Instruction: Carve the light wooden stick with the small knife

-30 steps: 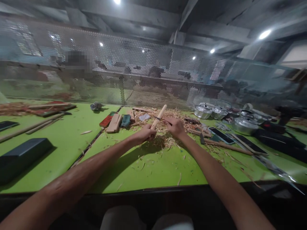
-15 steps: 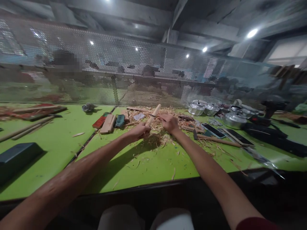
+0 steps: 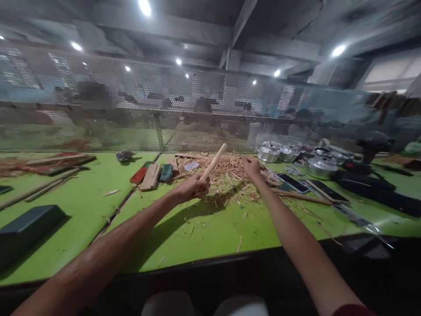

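My left hand [image 3: 196,186] is closed around the lower end of a pale, peeled wooden stick [image 3: 215,161], which tilts up and to the right. To the right, my right hand [image 3: 251,168] is over the wood shavings [image 3: 230,166], apart from the stick. Its fingers are curled, and what they hold, if anything, is hidden. Between the hands, a narrow piece with a dark end [image 3: 230,181] lies among the shavings; I cannot make out its kind.
Wood blocks [image 3: 151,177] and a teal cloth [image 3: 166,173] lie left of the shavings. To the right are a long wooden handle [image 3: 302,196], two phones [image 3: 292,182] and metal kettles [image 3: 321,166]. A dark block [image 3: 31,232] sits at left; perforated mesh [image 3: 184,118] stands behind.
My right hand has moved right, away from the stick; the dark blade seen against the stick before no longer shows there. My left hand still grips the stick. The view has tilted slightly up.
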A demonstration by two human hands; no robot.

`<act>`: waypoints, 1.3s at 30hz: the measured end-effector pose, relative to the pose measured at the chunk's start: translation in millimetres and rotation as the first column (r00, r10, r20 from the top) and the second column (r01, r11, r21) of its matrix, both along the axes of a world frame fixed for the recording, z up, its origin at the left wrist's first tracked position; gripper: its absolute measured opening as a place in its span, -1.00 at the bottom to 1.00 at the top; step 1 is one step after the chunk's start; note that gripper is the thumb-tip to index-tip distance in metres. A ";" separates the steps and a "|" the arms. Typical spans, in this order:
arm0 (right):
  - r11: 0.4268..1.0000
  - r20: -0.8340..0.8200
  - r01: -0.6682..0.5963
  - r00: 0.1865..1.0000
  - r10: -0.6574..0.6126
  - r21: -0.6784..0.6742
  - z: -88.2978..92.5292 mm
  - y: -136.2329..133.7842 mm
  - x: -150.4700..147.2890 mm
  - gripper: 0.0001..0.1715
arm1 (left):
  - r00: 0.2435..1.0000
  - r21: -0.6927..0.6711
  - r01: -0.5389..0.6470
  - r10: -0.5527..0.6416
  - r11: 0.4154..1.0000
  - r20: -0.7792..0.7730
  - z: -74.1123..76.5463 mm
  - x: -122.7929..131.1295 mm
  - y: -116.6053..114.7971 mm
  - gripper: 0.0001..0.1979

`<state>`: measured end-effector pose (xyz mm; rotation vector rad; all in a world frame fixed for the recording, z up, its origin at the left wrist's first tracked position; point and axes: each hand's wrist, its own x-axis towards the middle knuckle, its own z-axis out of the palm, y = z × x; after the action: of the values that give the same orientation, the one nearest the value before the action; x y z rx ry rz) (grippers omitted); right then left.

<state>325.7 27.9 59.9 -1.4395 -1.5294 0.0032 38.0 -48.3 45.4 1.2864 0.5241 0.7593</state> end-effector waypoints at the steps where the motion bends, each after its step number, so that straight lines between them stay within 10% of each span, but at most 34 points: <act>1: 0.997 -0.005 -0.066 0.998 0.066 0.026 2.3 -2.7 -8.3 -0.56 | 1.000 -0.016 -0.015 0.015 1.000 0.012 -2.3 -1.5 2.3 -0.67; 11: 0.837 0.397 -0.547 0.772 0.496 0.018 -10.8 -53.6 -90.8 -0.65 | 0.974 -0.305 0.100 -0.031 0.947 0.224 6.8 -6.4 2.2 -0.73; 28: 0.943 0.497 -0.332 0.818 0.290 -0.006 -11.1 -31.0 -80.8 -0.60 | 0.992 -0.308 0.071 -0.033 0.949 0.126 3.6 -4.0 11.7 -0.72; 35: 0.976 0.287 0.173 0.949 -0.130 -0.131 -1.8 6.6 -4.3 -0.55 | 0.972 -0.182 0.235 -0.232 0.955 0.040 3.0 -9.0 -6.4 -0.66; 39: 0.994 0.147 0.046 0.989 -0.032 -0.095 -4.3 8.6 6.8 -0.49 | 0.956 -0.194 0.290 -0.273 0.937 0.107 4.6 -5.3 -9.8 -0.68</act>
<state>332.5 36.5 55.6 -1.5766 -1.6386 -0.0520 32.7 -58.1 50.0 1.1025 0.3353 0.4983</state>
